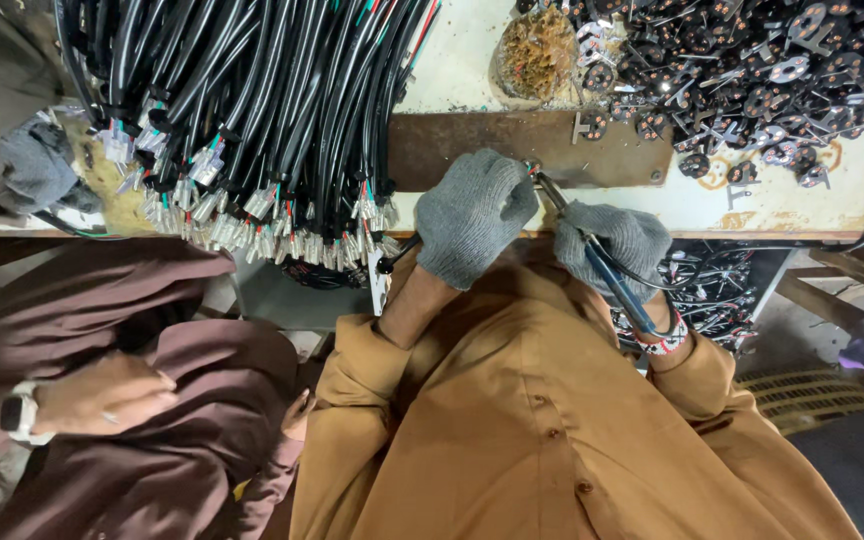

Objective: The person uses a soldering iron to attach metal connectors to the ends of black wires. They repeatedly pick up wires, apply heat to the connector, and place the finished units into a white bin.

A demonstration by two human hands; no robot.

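Both forearms, in tan sleeves, are reaching forward from the body. The gloved left hand (472,215) is curling knuckles-up, its grip seemingly closed, though the fingertips are hidden. The gloved right hand (617,245) is clenching beside it.

— Left hand (472,215) where?
— At the near edge of the workbench (802,200), just left of the right hand (617,240), both resting against a flat metal plate (492,145) fixed on the bench top.
— In the right hand?
— A soldering iron (602,270), handle running near and right, tip pointing far and left toward the left hand's fingers.
— Left of the plate?
— A bundle of cables (262,100), hanging over the bench edge, connector ends nearest.
— Far right?
— A heap of small metal parts (752,70) on the bench, with a round dish (535,52) to its left, beyond the plate.
— Near left?
— Another person's hand (102,395), well apart, below the cables.
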